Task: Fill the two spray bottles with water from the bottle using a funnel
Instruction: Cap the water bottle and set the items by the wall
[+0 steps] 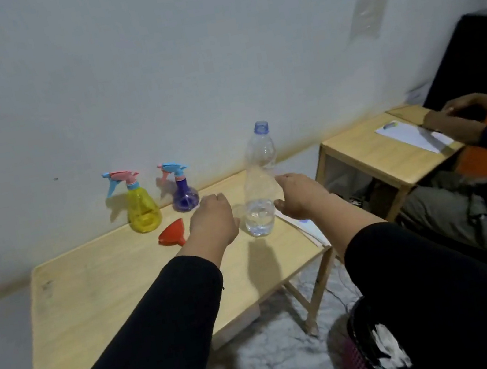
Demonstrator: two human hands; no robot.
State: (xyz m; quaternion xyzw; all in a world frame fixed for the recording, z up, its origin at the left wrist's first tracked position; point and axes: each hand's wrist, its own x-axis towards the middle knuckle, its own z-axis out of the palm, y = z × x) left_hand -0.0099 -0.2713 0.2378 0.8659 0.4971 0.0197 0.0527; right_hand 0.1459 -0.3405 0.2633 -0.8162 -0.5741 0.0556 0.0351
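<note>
Our hands [255,205] are apart and empty beside the water bottle [259,181] — we should grasp it low, keeping it upright.

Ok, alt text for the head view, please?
Two bare hands, left and right, reach either side of a clear plastic water bottle on a pale wooden table. Behind stand a yellow spray bottle, a purple spray bottle and a red funnel.
</note>
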